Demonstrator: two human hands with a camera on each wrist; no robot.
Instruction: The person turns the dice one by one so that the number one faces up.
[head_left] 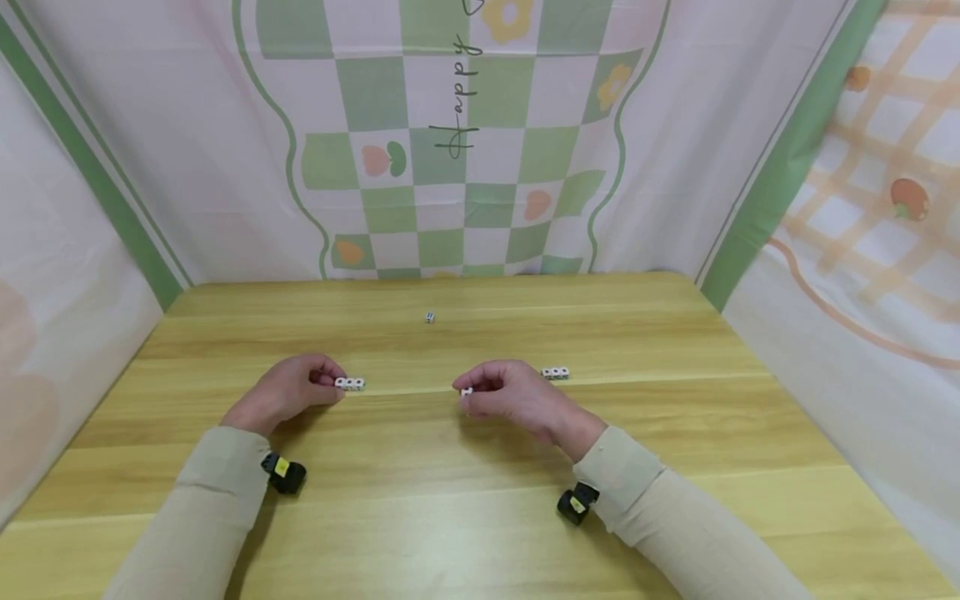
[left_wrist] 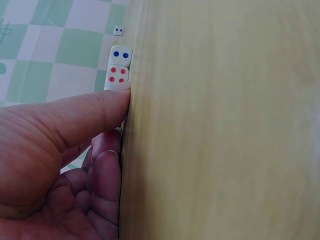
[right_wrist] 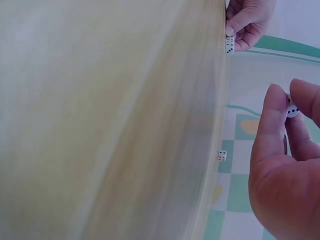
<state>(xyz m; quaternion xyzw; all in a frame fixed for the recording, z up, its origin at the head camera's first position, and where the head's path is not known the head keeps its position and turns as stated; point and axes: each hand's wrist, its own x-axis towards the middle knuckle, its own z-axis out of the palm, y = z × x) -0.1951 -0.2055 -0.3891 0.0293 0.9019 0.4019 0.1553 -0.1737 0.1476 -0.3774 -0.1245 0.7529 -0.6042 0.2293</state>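
My left hand (head_left: 291, 390) pinches the near-left end of a short row of white dice (head_left: 350, 384) on the table. In the left wrist view the thumb covers most of the end die, while a die with four red pips (left_wrist: 118, 75) and one with two blue pips (left_wrist: 121, 55) show past it. Between thumb and fingertips, my right hand (head_left: 517, 398) holds a single die (right_wrist: 292, 111), raised off the tabletop in the right wrist view. Its fingers hide part of that die.
Another row of dice (head_left: 556, 373) lies just beyond the right hand. A lone die (head_left: 429, 317) sits farther back on the wooden table (head_left: 420, 492). Patterned cloth (head_left: 435, 208) hangs behind the table's far edge and along both sides.
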